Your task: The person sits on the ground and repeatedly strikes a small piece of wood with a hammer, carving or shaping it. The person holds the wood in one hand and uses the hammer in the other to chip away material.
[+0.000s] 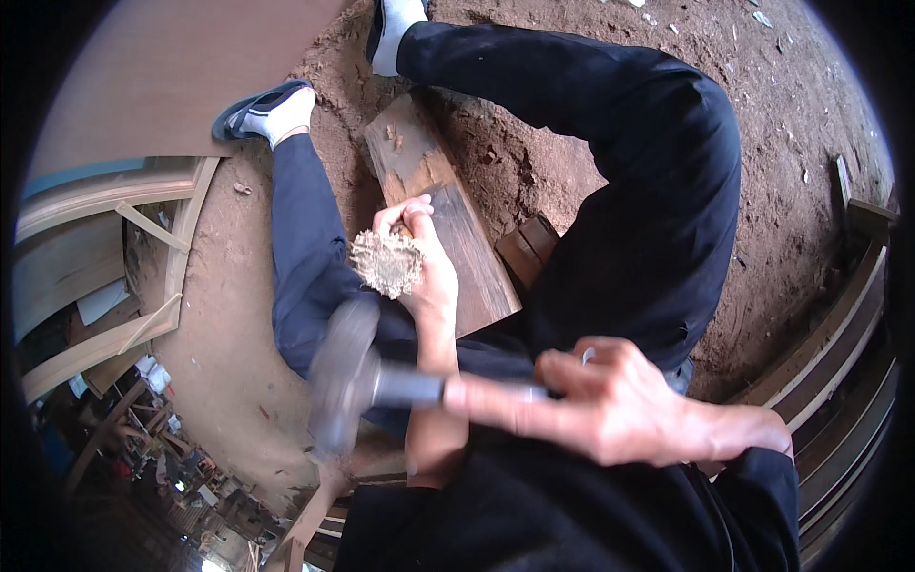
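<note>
My left hand (437, 262) is closed around what looks like a chisel (387, 263), its wooden handle end frayed and mushroomed; the blade is hidden under the hand. Beneath that hand a thick wooden plank (474, 253) lies slantwise between my legs, with a rough, splintered patch partway along its face. A hammer (343, 377) is gripped by its handle in my right hand (610, 400), the forefinger stretched along the shaft. The hammer head, blurred by motion, hangs nearer my body than the frayed handle end and apart from it.
Beside the plank, a small wood block (526, 250) sits by my right leg. At the left are wooden frames (143, 214) and a large smooth panel (162, 86). Stacked boards (839, 353) stand at the right. Scraps (152, 458) lie lower left on bare earth.
</note>
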Available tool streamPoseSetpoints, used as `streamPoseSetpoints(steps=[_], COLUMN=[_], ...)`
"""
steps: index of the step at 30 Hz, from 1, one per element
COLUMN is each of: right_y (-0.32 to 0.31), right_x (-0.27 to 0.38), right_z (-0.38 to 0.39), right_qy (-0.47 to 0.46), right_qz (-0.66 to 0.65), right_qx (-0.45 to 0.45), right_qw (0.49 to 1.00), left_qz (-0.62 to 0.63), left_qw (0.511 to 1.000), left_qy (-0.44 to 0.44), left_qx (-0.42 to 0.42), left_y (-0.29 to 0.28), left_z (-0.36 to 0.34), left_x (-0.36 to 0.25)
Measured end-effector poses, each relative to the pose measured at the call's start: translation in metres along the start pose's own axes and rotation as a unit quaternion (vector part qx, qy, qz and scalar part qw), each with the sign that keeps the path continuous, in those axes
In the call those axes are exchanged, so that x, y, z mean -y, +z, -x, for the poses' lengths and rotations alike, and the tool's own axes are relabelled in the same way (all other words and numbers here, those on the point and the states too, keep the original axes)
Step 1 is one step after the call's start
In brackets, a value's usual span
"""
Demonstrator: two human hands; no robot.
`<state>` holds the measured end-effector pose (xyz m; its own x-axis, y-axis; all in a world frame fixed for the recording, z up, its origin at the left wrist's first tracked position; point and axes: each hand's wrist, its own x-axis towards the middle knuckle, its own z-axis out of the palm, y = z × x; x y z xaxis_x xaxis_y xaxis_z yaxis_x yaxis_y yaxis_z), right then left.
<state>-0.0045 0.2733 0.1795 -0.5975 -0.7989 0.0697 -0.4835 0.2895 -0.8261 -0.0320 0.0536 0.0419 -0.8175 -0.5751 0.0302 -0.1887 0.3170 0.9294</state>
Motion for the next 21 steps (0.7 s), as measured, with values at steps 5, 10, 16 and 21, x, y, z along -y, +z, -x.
streamPoseSetpoints(steps=[5,10,16,21], right_y=[0.004,0.007,0.003,0.001], right_x=[0.008,-0.012,0.012,0.004], right_z=[0.001,-0.008,0.003,-0.002], right_qy=[0.004,0.086,-0.031,0.042], right_qz=[-0.018,0.0,-0.001,0.016], right_qx=[0.013,0.028,-0.021,0.049], right_qw=[1.0,0.996,0.999,0.998], left_qz=[0.018,-0.014,0.018,0.024], left_qw=[1.0,0.999,1.0,1.0], left_qy=[0.018,-0.028,0.0,0.013], left_qx=[-0.001,-0.003,0.001,0.014], left_y=[0.0,-0.001,0.003,-0.002], left_z=[-0.001,-0.002,0.002,0.004], left_x=[0.005,-0.004,0.004,0.011])
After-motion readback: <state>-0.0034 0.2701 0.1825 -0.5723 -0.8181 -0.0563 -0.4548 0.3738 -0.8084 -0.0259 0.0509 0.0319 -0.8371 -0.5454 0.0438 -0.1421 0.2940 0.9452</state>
